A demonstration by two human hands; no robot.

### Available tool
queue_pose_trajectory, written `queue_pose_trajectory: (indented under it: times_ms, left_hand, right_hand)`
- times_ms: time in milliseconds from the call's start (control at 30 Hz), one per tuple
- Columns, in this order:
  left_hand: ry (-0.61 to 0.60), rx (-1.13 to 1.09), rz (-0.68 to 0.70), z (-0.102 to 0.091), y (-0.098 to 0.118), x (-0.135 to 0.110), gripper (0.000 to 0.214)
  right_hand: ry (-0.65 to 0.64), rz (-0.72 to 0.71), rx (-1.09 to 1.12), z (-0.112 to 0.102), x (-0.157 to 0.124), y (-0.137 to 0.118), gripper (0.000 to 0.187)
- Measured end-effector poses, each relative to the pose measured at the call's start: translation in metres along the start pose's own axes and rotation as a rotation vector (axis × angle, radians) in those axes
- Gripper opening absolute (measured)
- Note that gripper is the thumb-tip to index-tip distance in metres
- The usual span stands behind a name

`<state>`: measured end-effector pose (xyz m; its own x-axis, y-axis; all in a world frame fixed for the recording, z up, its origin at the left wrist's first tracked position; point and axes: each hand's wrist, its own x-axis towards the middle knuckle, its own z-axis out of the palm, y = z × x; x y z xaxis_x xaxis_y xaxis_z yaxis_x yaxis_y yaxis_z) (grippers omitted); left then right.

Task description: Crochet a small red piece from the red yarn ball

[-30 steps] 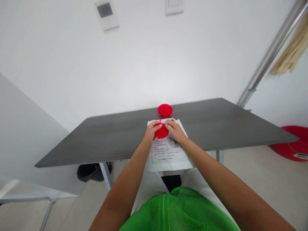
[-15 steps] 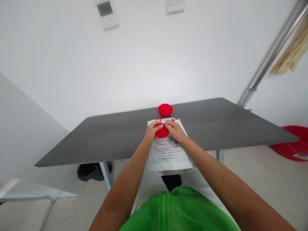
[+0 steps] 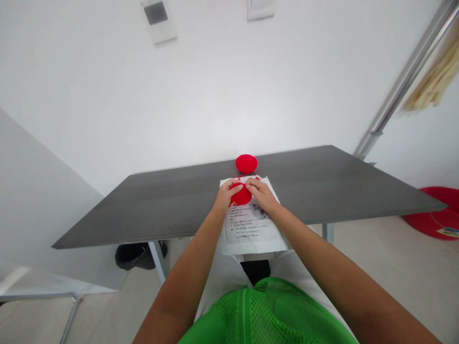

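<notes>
Both hands meet over a small red crocheted piece (image 3: 241, 196), which has a bit of yellow at its lower left. My left hand (image 3: 228, 192) pinches its left and upper edge. With thumb and fingers together, my right hand (image 3: 261, 192) grips its upper right edge. Beneath lies a printed paper sheet (image 3: 258, 235) that overhangs the table's front edge. A red yarn ball (image 3: 246, 163) sits just beyond the hands, with red strands near the sheet's top. Beside the ball is a thin tool with a red part (image 3: 257, 178), mostly hidden by my right hand.
The dark grey table (image 3: 172, 198) stands against a white wall. On the floor are a black bin (image 3: 134, 256) at left and a red basin (image 3: 426, 217) at right. A metal pole (image 3: 398, 93) and pale yellow gloves (image 3: 435, 79) are at the right.
The hands stay almost in place. The red piece's lower edge shifts very slightly between my fingers; the ball and paper look unmoved.
</notes>
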<state>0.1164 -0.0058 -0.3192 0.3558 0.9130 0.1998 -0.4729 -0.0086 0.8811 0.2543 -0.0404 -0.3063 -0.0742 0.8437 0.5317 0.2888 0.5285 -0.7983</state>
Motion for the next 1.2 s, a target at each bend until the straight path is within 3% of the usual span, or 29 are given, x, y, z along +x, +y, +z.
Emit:
queue_pose_trajectory:
  times_ms: [667,1033,1200]
  left_hand:
    - [0.001,0.070,0.085,-0.0001,0.0000,0.0000,0.029]
    - [-0.016,0.003,-0.005,-0.0003,0.0007,0.0000,0.032]
    - [-0.004,0.010,0.020,-0.0007,0.0002,0.0003,0.031]
  right_hand:
    - [-0.011,-0.035,-0.016,-0.0007,-0.0005,-0.0027,0.015]
    - [0.023,-0.054,-0.042,0.0000,-0.0008,-0.0005,0.015]
    - [0.014,-0.039,-0.033,0.0002,-0.0009,-0.0007,0.015]
